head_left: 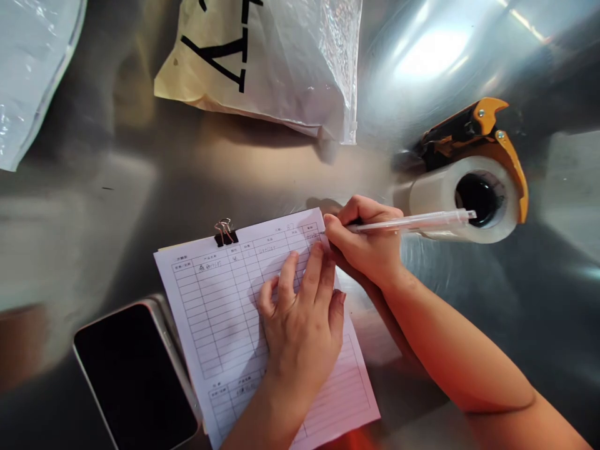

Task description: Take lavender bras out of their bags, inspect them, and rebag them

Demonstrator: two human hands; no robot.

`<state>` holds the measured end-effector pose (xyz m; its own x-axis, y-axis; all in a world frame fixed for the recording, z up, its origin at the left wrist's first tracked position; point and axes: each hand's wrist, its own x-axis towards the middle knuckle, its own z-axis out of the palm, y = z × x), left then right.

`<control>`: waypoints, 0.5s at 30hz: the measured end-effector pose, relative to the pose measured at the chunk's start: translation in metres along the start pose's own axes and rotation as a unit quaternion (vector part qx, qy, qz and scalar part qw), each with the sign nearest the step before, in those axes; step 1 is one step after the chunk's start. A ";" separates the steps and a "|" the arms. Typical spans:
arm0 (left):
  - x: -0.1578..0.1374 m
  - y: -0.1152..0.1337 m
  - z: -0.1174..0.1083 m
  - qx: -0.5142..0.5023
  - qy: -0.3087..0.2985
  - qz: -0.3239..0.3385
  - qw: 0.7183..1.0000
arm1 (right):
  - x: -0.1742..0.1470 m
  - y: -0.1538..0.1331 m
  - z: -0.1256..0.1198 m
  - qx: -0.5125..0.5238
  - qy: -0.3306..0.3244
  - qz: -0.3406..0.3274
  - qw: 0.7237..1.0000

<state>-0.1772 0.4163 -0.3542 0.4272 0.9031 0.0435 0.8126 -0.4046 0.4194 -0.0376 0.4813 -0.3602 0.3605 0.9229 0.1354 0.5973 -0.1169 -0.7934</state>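
My left hand (pixel 304 306) lies flat on a printed form (pixel 225 325), its fingers spread over the upper right columns. The form has ruled tables with some handwriting in the top row, and a black binder clip (pixel 227 236) grips its top edge. My right hand (pixel 370 240) is closed around a clear-barrelled pen (pixel 417 221). The pen's tip points at the form's top right corner, where the last column has writing. Part of the tip end is hidden by my fingers.
A phone (pixel 135 375) with a dark screen lies left of the form. Beyond the form is a plastic bag (pixel 262 69) with black lettering; another bag (pixel 32 69) sits far left. At right stands a tape dispenser (pixel 490 119) with a clear tape roll (pixel 435 194). The metal table (pixel 234 162) reflects light.
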 end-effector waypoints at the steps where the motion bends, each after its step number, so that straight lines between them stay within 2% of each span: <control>1: 0.000 0.000 0.000 -0.001 0.000 0.000 1.000 | 0.000 0.000 0.000 0.001 0.001 0.000 1.000; 15: -0.002 0.000 -0.001 -0.001 0.008 0.008 1.000 | 0.000 0.001 0.000 -0.009 0.005 -0.006 1.000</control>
<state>-0.1790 0.4143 -0.3532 0.4335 0.8988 0.0644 0.8053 -0.4185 0.4200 -0.0368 0.4809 -0.3613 0.3603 0.9206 0.1509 0.6143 -0.1124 -0.7810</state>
